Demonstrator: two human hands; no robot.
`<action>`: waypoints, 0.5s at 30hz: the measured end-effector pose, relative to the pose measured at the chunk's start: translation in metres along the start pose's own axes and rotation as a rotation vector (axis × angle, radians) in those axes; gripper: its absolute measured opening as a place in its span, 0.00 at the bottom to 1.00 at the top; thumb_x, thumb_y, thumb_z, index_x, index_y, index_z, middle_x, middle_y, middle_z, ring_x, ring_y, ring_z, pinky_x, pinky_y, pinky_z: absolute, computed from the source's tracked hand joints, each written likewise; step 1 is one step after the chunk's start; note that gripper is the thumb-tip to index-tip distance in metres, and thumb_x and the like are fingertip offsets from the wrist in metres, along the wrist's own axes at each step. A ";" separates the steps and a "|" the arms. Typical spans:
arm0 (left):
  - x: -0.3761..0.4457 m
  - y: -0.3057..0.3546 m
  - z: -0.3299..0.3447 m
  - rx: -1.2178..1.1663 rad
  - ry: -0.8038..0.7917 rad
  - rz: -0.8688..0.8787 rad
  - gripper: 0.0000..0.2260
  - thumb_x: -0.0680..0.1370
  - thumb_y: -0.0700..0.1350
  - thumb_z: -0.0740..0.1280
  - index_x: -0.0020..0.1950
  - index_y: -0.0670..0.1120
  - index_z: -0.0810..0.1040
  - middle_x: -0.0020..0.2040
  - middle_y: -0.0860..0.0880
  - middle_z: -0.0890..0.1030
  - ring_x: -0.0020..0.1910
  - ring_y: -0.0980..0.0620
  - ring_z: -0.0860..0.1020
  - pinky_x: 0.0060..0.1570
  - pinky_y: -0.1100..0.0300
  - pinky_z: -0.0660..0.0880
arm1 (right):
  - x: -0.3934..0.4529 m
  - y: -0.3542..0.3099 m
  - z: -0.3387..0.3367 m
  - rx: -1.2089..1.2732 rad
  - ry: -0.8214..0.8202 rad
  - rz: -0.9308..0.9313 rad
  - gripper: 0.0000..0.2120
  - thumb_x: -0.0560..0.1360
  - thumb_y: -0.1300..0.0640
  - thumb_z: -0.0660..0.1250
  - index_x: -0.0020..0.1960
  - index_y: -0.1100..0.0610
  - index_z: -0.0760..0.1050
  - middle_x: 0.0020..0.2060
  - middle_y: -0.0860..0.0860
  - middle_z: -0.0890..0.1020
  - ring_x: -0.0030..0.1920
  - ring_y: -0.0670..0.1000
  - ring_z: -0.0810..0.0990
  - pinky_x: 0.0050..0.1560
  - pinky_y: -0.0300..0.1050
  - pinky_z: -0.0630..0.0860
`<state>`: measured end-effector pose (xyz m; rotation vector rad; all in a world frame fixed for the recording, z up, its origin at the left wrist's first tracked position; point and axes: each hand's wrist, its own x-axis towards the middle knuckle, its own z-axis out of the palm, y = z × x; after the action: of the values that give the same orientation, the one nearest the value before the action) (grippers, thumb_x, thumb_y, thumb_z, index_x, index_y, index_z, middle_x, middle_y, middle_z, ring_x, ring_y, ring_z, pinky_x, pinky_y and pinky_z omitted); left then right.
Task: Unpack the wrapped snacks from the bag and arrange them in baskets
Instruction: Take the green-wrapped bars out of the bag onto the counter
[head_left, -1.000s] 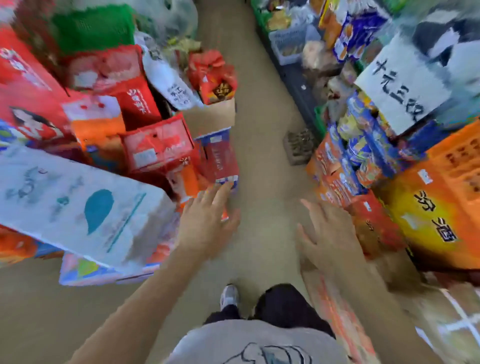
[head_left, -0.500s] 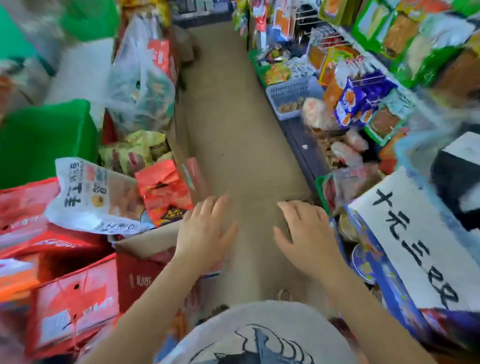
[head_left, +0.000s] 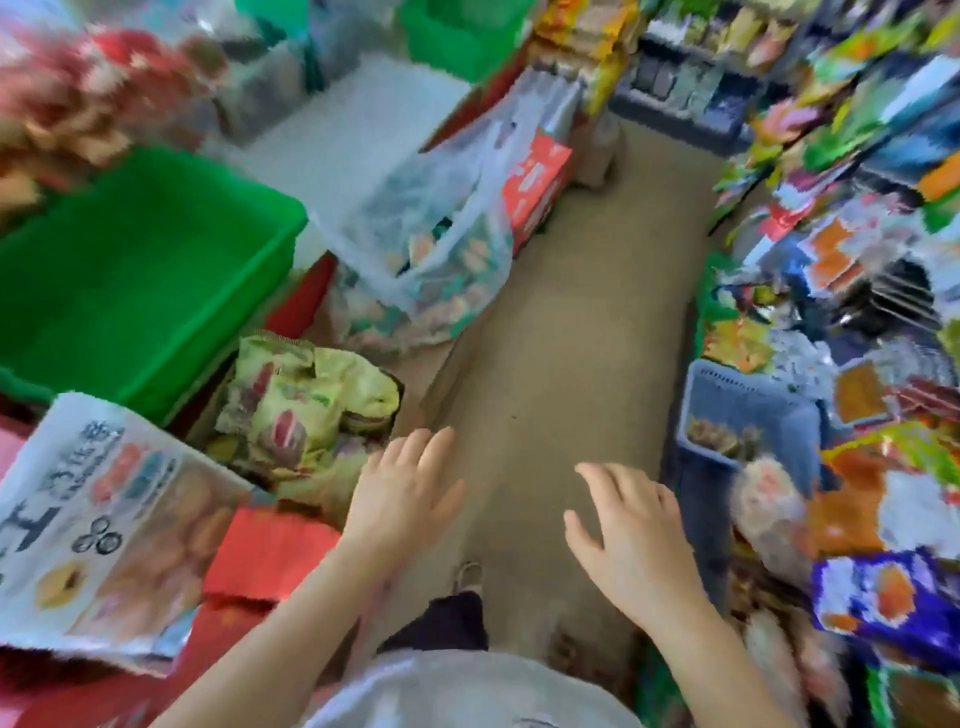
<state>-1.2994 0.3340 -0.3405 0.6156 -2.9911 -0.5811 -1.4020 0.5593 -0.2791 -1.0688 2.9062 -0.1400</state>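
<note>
Clear plastic bag (head_left: 441, 244) of wrapped snacks sits well ahead of the left hand (head_left: 402, 493); both hands hover empty, fingers spread, with a blue plastic basket (head_left: 748, 410) just right of the right hand (head_left: 631, 530).

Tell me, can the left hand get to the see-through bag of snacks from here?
Probably not yet. The left hand is open and empty over the aisle floor; the clear plastic bag sits well ahead. Nothing blocks the way, so stepping forward should do it.
</note>
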 end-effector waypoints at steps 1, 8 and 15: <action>0.024 -0.001 -0.005 0.006 0.008 -0.033 0.28 0.77 0.61 0.56 0.73 0.49 0.69 0.66 0.50 0.75 0.62 0.44 0.76 0.55 0.47 0.74 | 0.031 0.009 -0.006 -0.014 -0.012 -0.037 0.21 0.73 0.50 0.73 0.63 0.56 0.76 0.54 0.52 0.80 0.56 0.56 0.80 0.55 0.56 0.76; 0.148 -0.018 -0.056 -0.002 0.182 -0.232 0.28 0.77 0.61 0.55 0.73 0.48 0.70 0.65 0.48 0.77 0.62 0.44 0.76 0.54 0.49 0.76 | 0.222 0.018 -0.033 0.006 -0.041 -0.240 0.24 0.73 0.45 0.58 0.62 0.57 0.77 0.52 0.54 0.81 0.53 0.58 0.80 0.54 0.56 0.76; 0.238 -0.063 -0.039 0.016 0.231 -0.515 0.27 0.77 0.60 0.56 0.72 0.48 0.72 0.65 0.49 0.76 0.64 0.45 0.74 0.57 0.48 0.76 | 0.434 -0.027 0.001 0.011 -0.164 -0.617 0.23 0.77 0.46 0.60 0.68 0.56 0.73 0.58 0.52 0.78 0.60 0.57 0.76 0.60 0.55 0.71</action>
<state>-1.4904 0.1742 -0.3373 1.3672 -2.6173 -0.4607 -1.7152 0.2578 -0.2808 -1.8354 2.3385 -0.0787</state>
